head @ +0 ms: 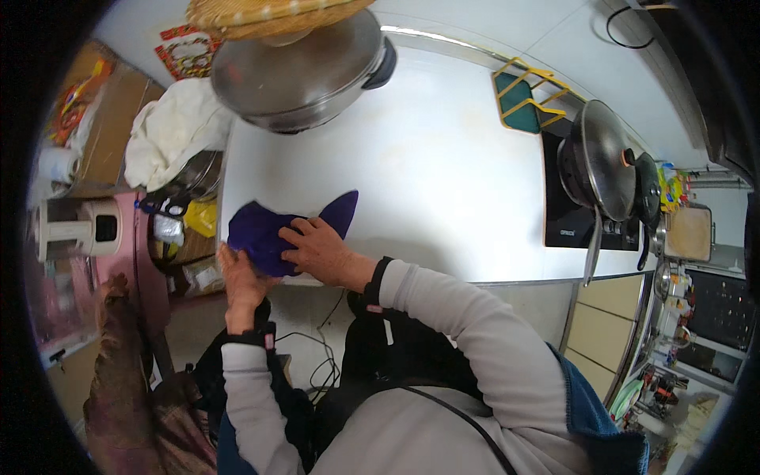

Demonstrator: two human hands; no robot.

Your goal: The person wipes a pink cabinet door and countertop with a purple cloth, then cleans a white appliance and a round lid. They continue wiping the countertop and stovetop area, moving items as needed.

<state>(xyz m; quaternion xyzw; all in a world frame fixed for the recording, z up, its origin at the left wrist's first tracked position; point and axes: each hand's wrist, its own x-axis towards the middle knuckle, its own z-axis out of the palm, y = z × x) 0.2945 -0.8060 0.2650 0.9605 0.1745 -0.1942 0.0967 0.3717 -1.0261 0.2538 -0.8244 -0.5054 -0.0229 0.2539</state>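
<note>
A dark purple cloth [261,231] lies bunched near the front left corner of the white countertop [415,178]. One pointed end of it sticks out toward the back right. My left hand [242,288] holds the cloth's near left edge, at the counter's front rim. On top of the cloth, my right hand [317,252] curls its fingers into the fabric; the palm side is hidden. Both wrists wear black bands.
Behind the cloth stands a large lidded pan [297,77] under a woven basket [267,15]. To the right are a green-and-yellow rack [519,101] and a lidded wok [599,160] on a cooktop [561,231]. Another person's arm [122,356] reaches in at left, beside a pink cabinet [127,237].
</note>
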